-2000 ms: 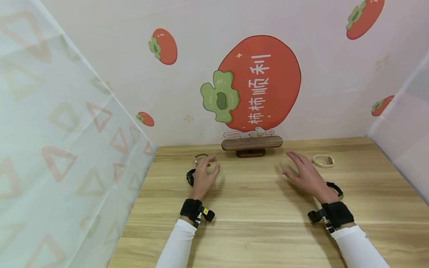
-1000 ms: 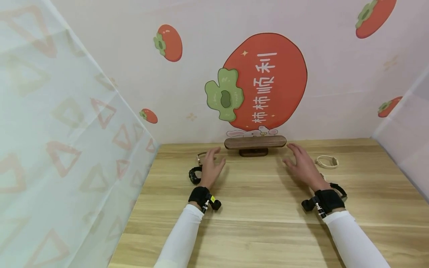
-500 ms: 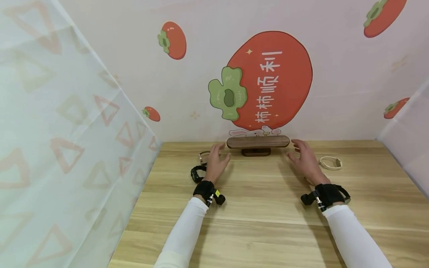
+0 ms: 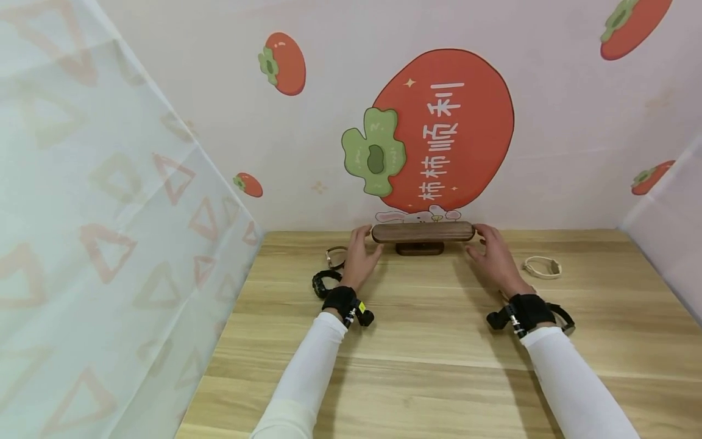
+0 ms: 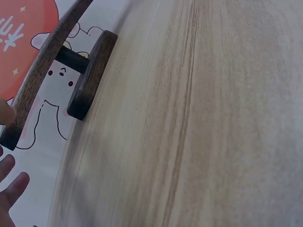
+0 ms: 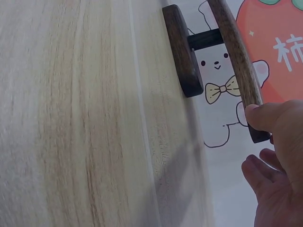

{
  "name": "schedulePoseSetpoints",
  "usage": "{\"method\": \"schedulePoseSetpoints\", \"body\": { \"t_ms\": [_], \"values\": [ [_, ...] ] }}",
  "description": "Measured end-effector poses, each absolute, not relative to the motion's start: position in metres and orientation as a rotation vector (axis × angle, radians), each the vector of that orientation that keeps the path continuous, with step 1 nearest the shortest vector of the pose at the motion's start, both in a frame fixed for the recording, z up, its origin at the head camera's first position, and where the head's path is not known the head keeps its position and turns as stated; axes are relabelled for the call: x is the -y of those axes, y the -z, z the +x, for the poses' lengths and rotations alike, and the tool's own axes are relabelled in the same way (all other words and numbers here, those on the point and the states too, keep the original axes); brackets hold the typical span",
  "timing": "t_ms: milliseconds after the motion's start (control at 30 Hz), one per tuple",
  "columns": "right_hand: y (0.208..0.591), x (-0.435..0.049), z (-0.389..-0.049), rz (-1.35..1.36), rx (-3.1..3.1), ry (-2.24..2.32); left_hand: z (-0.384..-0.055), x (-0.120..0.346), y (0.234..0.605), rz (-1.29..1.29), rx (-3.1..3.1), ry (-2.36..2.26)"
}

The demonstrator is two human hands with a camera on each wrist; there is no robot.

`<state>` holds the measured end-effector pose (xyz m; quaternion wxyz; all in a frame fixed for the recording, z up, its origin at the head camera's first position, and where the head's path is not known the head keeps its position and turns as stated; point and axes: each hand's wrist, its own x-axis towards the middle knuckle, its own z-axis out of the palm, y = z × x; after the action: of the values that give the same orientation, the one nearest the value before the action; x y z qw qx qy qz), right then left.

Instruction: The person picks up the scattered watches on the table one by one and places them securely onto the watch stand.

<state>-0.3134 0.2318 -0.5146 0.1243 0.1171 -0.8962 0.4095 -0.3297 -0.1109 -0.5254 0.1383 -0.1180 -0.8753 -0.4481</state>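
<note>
A dark wooden T-shaped display stand [image 4: 423, 232] stands at the back of the table, with a long bar on a short post and oval base. My left hand [image 4: 359, 261] is at the bar's left end. My right hand [image 4: 495, 259] is at its right end, index fingertip against or very near the tip. In the head view both thumbs lie apart from the bar, on the near side. The left wrist view shows a fingertip [image 5: 5, 112] over the bar's end; in the right wrist view the thumb [image 6: 260, 116] overlaps the bar. Firm contact is hard to tell.
Beside my left hand lie a thin brown bracelet [image 4: 336, 257] and a black watch [image 4: 323, 283]. To the right are a cream band [image 4: 542, 267] and a black-strapped watch [image 4: 565, 320], partly hidden behind my wrist. The printed back wall [image 4: 307, 140] rises close behind the stand.
Both hands have moved inward and forward, from beside the small watches and bracelets to the two ends of the stand's bar. The stand has not moved on the table.
</note>
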Motion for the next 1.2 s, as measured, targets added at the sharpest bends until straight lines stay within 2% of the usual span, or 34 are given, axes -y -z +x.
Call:
{"method": "schedulePoseSetpoints", "body": {
  "t_ms": [433, 1200],
  "values": [
    [0.514, -0.231, -0.325, 0.336, 2.625, -1.224, -0.336, 0.109, 0.520, -0.343, 2.590, 1.279],
    [0.518, -0.229, -0.318, 0.263, 2.541, -1.206, -0.336, 0.111, 0.518, -0.330, 2.627, 1.287]
  ]
}}
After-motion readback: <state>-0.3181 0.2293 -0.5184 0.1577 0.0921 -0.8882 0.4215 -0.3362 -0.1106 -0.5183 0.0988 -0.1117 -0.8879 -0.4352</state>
